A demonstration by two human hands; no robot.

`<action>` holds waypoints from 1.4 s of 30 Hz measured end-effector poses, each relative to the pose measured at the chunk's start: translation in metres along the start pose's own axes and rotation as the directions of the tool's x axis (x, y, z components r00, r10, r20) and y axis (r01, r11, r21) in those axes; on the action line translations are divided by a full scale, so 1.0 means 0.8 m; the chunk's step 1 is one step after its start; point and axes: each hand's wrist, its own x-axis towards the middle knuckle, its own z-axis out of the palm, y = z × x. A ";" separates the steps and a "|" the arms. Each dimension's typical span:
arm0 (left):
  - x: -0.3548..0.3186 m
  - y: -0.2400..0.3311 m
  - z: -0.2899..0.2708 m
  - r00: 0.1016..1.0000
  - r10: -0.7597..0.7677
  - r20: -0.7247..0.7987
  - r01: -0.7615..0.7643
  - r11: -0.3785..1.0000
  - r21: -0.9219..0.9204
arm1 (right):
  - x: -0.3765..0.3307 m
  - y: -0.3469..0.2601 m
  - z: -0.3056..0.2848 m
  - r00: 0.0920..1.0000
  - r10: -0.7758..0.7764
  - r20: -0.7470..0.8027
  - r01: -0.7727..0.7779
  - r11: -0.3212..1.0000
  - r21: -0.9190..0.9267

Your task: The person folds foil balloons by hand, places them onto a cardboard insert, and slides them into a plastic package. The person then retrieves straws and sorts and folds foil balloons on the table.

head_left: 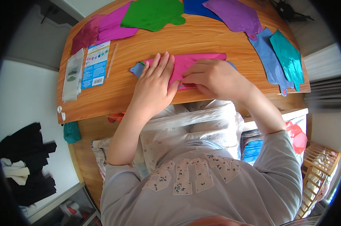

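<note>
**Pressing and pinching a pink foil balloon at the table's near edge**

Wearing a grey sweatshirt (215,188), leaning over the wooden table (140,94). Pressing left hand (154,84) flat, fingers spread, on the deflated pink foil balloon (195,60), lying near the front edge. Pinching its lower edge with right hand (212,77), fingers pressed together. Lying farther back: green balloon (153,15), purple balloon (236,15), teal balloon (289,56), printed package (96,64).

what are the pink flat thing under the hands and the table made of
Pink balloon: looks like thin metallic foil film, shiny, lying flat and creased under the left hand and right hand. Table: wood or wood-look laminate; brown grain lines, smooth, slight sheen; which one is unclear.
</note>
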 end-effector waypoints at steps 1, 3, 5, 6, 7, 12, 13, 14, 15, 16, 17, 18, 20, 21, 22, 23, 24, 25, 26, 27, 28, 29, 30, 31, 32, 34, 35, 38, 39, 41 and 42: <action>0.000 0.000 0.000 1.000 -0.006 -0.013 0.006 1.000 0.008 | 0.007 -0.010 -0.001 0.994 0.101 0.035 -0.102 0.995 0.011; 0.001 0.003 -0.002 1.000 0.010 -0.028 -0.010 1.000 0.008 | 0.020 -0.028 0.005 0.973 0.221 0.064 -0.221 0.975 0.008; 0.001 0.003 -0.005 1.000 -0.004 0.010 0.004 0.998 0.066 | 0.037 -0.041 0.036 0.896 0.357 -0.264 -0.347 0.934 0.084; 0.001 0.003 -0.006 0.999 -0.016 0.028 0.013 0.995 0.097 | 0.040 -0.043 0.047 0.812 0.410 -0.415 -0.391 0.910 0.135; 0.002 0.005 -0.006 1.000 -0.002 0.029 -0.001 0.996 0.093 | 0.038 -0.042 0.054 0.805 0.418 -0.420 -0.403 0.906 0.130; 0.001 0.006 -0.007 0.999 -0.046 0.012 0.044 0.991 0.126 | 0.029 -0.041 0.070 0.750 0.532 -0.393 -0.593 0.804 -0.044; 0.000 0.005 -0.006 0.999 -0.052 0.012 0.050 0.988 0.144 | 0.024 -0.039 0.069 0.743 0.546 -0.387 -0.614 0.786 -0.070; 0.000 0.005 -0.005 0.998 -0.060 0.011 0.057 0.985 0.162 | 0.018 -0.037 0.068 0.736 0.560 -0.382 -0.634 0.767 -0.097; -0.001 0.005 -0.004 0.998 -0.058 0.012 0.056 0.985 0.160 | 0.012 -0.034 0.067 0.735 0.561 -0.382 -0.635 0.766 -0.097; -0.002 0.005 -0.004 0.997 -0.070 0.012 0.066 0.981 0.181 | 0.005 -0.030 0.064 0.704 0.590 -0.395 -0.675 0.730 -0.112; -0.003 0.006 -0.004 0.997 -0.082 0.012 0.078 0.977 0.201 | -0.001 -0.027 0.062 0.673 0.618 -0.408 -0.711 0.691 -0.126; -0.004 0.007 -0.005 0.995 -0.095 0.012 0.090 0.971 0.221 | -0.005 -0.024 0.062 0.640 0.643 -0.421 -0.746 0.652 -0.139; -0.004 0.009 -0.008 0.993 -0.116 0.013 0.109 0.966 0.235 | -0.005 -0.020 0.064 0.610 0.656 -0.444 -0.781 0.591 -0.200; -0.004 0.009 -0.010 0.991 -0.133 0.016 0.125 0.961 0.248 | -0.005 -0.019 0.067 0.576 0.668 -0.470 -0.814 0.522 -0.256; -0.004 0.010 -0.012 0.989 -0.150 0.018 0.140 0.955 0.262 | -0.006 -0.018 0.068 0.543 0.676 -0.499 -0.840 0.447 -0.308; -0.004 0.010 -0.012 0.988 -0.153 0.017 0.143 0.953 0.266 | -0.007 -0.016 0.069 0.545 0.674 -0.499 -0.838 0.451 -0.306; -0.004 0.010 -0.012 0.988 -0.154 0.029 0.141 0.955 0.262 | -0.010 -0.014 0.070 0.542 0.686 -0.486 -0.841 0.448 -0.304; -0.004 0.009 -0.012 0.987 -0.155 0.041 0.139 0.956 0.258 | -0.013 -0.012 0.070 0.539 0.697 -0.474 -0.843 0.446 -0.303; -0.005 0.009 -0.013 0.986 -0.158 0.051 0.140 0.956 0.256 | -0.014 -0.012 0.069 0.537 0.706 -0.461 -0.843 0.446 -0.301; -0.005 0.009 -0.014 0.985 -0.164 0.047 0.146 0.954 0.262 | -0.013 -0.014 0.066 0.542 0.702 -0.462 -0.840 0.453 -0.298; -0.004 0.010 -0.015 0.984 -0.170 0.060 0.149 0.954 0.260 | -0.012 -0.016 0.063 0.547 0.682 -0.486 -0.837 0.446 -0.316; -0.003 0.011 -0.017 0.982 -0.176 0.073 0.151 0.954 0.259 | -0.011 -0.019 0.059 0.551 0.661 -0.510 -0.835 0.438 -0.335; -0.003 0.012 -0.018 0.980 -0.182 0.086 0.154 0.954 0.256 | -0.010 -0.021 0.055 0.555 0.638 -0.533 -0.832 0.429 -0.353; -0.002 0.013 -0.019 0.980 -0.184 0.082 0.157 0.952 0.261 | -0.012 -0.022 0.052 0.557 0.635 -0.536 -0.831 0.433 -0.350; -0.002 0.013 -0.018 0.980 -0.179 0.084 0.150 0.949 0.277 | -0.017 -0.021 0.048 0.573 0.592 -0.567 -0.819 0.437 -0.372; -0.002 0.014 -0.020 0.982 -0.169 0.088 0.135 0.942 0.306 | -0.021 -0.022 0.041 0.602 0.501 -0.621 -0.796 0.439 -0.417; -0.003 0.014 -0.022 0.982 -0.170 0.084 0.137 0.941 0.310 | -0.021 -0.028 0.040 0.603 0.497 -0.624 -0.795 0.441 -0.416; -0.002 0.016 -0.027 0.971 -0.204 0.125 0.168 0.953 0.252 | -0.027 -0.057 0.036 0.661 0.538 -0.524 -0.676 0.729 -0.104; -0.002 0.018 -0.028 0.973 -0.196 0.122 0.161 0.954 0.252 | -0.027 -0.075 0.048 0.755 0.470 -0.457 -0.584 0.799 -0.143; -0.007 0.020 -0.029 0.978 -0.191 0.083 0.159 0.943 0.292 | -0.023 -0.105 0.065 0.835 0.391 -0.387 -0.483 0.858 -0.174; -0.011 0.021 -0.030 0.979 -0.191 0.065 0.161 0.936 0.312 | -0.021 -0.115 0.068 0.831 0.384 -0.402 -0.471 0.870 -0.143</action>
